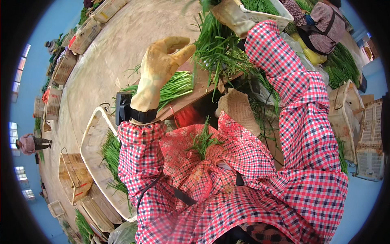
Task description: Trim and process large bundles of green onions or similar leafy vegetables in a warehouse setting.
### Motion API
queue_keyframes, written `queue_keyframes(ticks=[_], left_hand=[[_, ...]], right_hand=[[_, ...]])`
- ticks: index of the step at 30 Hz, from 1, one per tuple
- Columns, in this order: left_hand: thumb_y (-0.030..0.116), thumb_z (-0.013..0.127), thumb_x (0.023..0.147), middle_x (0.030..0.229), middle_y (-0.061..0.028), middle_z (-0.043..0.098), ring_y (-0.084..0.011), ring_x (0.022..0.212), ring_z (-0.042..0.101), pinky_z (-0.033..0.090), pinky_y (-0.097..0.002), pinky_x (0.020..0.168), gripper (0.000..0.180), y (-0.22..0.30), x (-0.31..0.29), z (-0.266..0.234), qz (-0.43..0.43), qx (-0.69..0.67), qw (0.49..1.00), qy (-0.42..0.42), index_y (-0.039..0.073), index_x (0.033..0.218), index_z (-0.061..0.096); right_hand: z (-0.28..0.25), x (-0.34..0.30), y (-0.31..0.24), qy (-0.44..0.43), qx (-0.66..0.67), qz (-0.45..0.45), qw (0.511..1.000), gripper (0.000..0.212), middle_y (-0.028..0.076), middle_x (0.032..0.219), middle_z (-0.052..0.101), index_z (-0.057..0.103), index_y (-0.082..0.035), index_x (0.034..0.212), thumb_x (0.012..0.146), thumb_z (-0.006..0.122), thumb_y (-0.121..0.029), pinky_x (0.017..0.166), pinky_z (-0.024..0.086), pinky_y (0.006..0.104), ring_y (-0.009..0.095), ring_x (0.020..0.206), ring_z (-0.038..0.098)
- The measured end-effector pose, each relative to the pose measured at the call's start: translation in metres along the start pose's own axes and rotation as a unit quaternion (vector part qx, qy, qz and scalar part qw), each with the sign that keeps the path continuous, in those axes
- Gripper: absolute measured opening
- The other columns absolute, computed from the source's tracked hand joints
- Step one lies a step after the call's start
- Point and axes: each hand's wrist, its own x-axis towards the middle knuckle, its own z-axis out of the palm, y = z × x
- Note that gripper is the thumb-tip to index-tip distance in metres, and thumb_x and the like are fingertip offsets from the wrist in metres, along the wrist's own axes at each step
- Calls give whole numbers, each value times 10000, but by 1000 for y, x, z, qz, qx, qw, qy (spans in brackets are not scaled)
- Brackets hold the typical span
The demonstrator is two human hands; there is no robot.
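My left hand (pixel 159 69), in a cream rubber glove, is raised with its thumb and fingers apart and nothing between them. Below it, a bundle of long, chive-like green stalks (pixel 176 87) lies on a brown board (pixel 199 87). At the top, my right hand (pixel 232 17), in the same kind of glove, is closed on a bunch of green leafy stalks (pixel 217 40). Its leaves hang down over the board's far end, and its upper part is smeared by motion. Loose leaves (pixel 205 140) lie on my red patterned apron (pixel 183 142).
On the left stands a white plastic crate (pixel 87 142) holding green stalks. Another white crate (pixel 280 18) of greens sits beyond my right hand. A co-worker (pixel 321 26) sits at the upper right, near heaped greens (pixel 343 67). Stacked crates (pixel 369 138) stand far right.
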Motion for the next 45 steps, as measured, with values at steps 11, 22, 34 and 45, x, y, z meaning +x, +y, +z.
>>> queue_keyframes(ticks=[11,22,34,45], left_hand=[[-16,605,912,1182,-149,641,-322,1053,630,507,-439,856,380,66,39,-32,503,283,812,89,165,1245,630],[105,660,909,1006,-76,732,-189,902,678,520,-296,835,199,39,32,-4,298,49,952,45,-26,1047,718],[198,491,1035,963,-73,659,-142,831,621,536,-317,754,289,54,1,-5,55,-172,983,35,3,1147,673],[298,672,975,609,39,393,-88,553,346,338,-268,570,297,50,25,-3,117,-511,850,58,14,901,625]], right_hand=[[-83,1,-58,-64,351,-218,908,348,141,1073,722,650,-39,1228,894,717,-110,833,573,356,216,907,675],[-76,-5,-53,-127,299,-227,918,482,171,1100,703,637,-31,1235,876,721,-343,897,533,398,268,967,666],[-89,-171,-26,-253,185,-145,939,1154,202,1478,471,231,-57,1567,752,646,-760,1057,461,413,333,1344,470],[-80,-281,-9,-86,-6,-177,980,605,48,943,666,535,-97,1405,910,648,-427,721,511,299,146,833,658]])
